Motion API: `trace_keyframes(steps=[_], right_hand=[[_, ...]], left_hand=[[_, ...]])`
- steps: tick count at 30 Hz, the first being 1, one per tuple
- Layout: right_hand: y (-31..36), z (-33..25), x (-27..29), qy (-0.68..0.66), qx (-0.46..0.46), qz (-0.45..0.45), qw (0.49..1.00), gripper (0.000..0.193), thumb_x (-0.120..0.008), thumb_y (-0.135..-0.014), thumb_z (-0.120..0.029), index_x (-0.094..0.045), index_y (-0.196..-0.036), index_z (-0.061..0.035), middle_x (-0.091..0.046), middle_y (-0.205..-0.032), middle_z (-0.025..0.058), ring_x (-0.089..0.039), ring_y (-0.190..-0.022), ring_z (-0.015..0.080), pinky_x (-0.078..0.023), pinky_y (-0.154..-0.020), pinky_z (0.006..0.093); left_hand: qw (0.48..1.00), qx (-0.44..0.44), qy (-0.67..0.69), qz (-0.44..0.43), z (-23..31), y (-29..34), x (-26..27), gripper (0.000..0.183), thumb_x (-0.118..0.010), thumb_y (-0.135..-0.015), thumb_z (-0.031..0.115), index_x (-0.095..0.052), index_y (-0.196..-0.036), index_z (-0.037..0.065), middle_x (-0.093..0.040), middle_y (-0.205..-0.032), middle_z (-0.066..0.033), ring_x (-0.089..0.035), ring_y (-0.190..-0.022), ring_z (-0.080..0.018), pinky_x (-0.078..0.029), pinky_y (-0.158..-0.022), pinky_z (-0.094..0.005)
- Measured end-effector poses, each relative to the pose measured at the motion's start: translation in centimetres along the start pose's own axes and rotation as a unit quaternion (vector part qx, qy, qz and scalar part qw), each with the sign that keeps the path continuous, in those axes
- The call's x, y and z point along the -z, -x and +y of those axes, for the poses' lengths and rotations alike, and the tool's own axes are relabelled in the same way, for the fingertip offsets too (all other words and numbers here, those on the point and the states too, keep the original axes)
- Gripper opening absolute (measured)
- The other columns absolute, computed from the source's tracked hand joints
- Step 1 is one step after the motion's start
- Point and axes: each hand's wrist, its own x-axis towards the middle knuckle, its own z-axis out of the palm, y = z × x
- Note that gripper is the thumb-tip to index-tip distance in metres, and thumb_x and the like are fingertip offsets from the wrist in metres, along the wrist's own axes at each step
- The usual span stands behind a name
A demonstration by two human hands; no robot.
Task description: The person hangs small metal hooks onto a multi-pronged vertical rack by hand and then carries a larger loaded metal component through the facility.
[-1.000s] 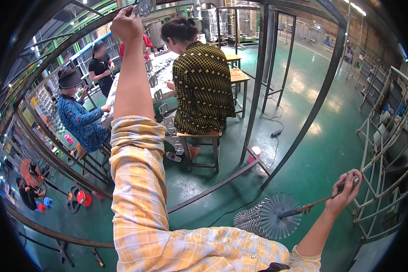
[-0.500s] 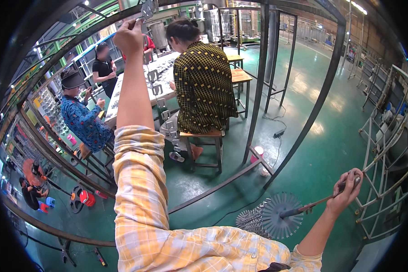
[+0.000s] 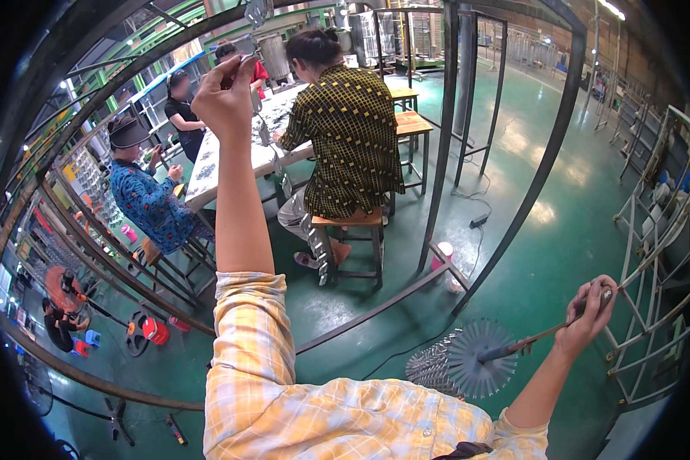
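Observation:
My left hand is raised at the upper left, its fingers pinched on a small bent metal piece. Similar flat metal pieces hang in a chain behind that wrist, partly hidden by it. Out at the lower right, my right hand is closed around the end of a thin brownish rod. The rod slopes down toward a round slotted metal disc with a grey central shaft. Beside the disc lies a heap of many small metal pieces.
A dark metal frame surrounds my reach. Beyond it, a person in a yellow-patterned black shirt sits on a stool at a white table; several other people are around it. Metal racks stand at the right.
My left hand has come down a little and shifted right, with the fingers still pinched. The hanging chain has swung and shows less. My right hand stays on the rod, nearly still.

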Motion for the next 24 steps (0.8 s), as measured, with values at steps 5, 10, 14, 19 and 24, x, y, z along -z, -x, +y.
trace_keyframes(steps=[5, 10, 14, 19, 24], right_hand=[[0.0, -0.2, 0.1, 0.003, 0.004, 0.003, 1.000, 0.014, -0.049, -0.081, -0.017, -0.046, -0.084, -0.0045, -0.037, -0.058, 0.0009, -0.026, -0.041, 0.0019, -0.016, -0.032, 0.0155], [0.2, -0.4, 0.1, -0.001, 0.011, -0.005, 1.000, 0.015, -0.050, -0.081, -0.018, -0.046, -0.085, -0.0043, -0.037, -0.059, 0.0011, -0.026, -0.041, 0.0022, -0.015, -0.032, 0.0155], [0.4, -0.9, -0.1, -0.004, 0.006, -0.007, 1.000, 0.015, -0.050, -0.081, -0.018, -0.046, -0.085, -0.0041, -0.037, -0.059, 0.0012, -0.026, -0.041, 0.0023, -0.015, -0.033, 0.0155], [0.5, -1.3, 0.0, 0.002, 0.008, -0.003, 1.000, 0.016, -0.050, -0.080, -0.019, -0.046, -0.085, -0.0040, -0.038, -0.059, 0.0014, -0.026, -0.041, 0.0024, -0.015, -0.033, 0.0154], [0.7, -1.7, -0.2, 0.002, 0.000, -0.002, 1.000, 0.016, -0.050, -0.080, -0.019, -0.047, -0.086, -0.0044, -0.038, -0.059, 0.0015, -0.026, -0.041, 0.0025, -0.016, -0.033, 0.0155]], left_hand=[[0.998, -0.005, 0.055, -0.011, 3.8, 0.5, 1.2, 0.021, -0.075, -0.063, 0.014, -0.066, -0.077, 0.001, -0.060, -0.065, -0.0038, -0.050, -0.053, -0.0060, -0.039, -0.049, -0.0185], [0.997, -0.018, 0.069, -0.008, 6.9, 0.0, 2.5, 0.022, -0.075, -0.062, 0.013, -0.066, -0.076, -0.001, -0.059, -0.061, -0.0016, -0.048, -0.050, -0.0034, -0.036, -0.046, -0.0160], [0.995, -0.025, 0.097, 0.002, 8.9, -1.4, 3.1, 0.022, -0.075, -0.062, 0.014, -0.066, -0.076, -0.001, -0.057, -0.055, 0.0001, -0.045, -0.045, -0.0024, -0.034, -0.044, -0.0153], [0.994, -0.015, 0.107, -0.014, 11.8, -3.2, 2.7, 0.022, -0.075, -0.062, 0.012, -0.066, -0.077, -0.001, -0.060, -0.060, -0.0025, -0.050, -0.051, -0.0042, -0.038, -0.049, -0.0156], [0.998, -0.001, 0.058, -0.037, 13.4, -5.1, 2.3, 0.028, -0.078, -0.059, 0.018, -0.066, -0.075, -0.002, -0.064, -0.068, -0.0048, -0.058, -0.060, -0.0088, -0.044, -0.060, -0.0195]])
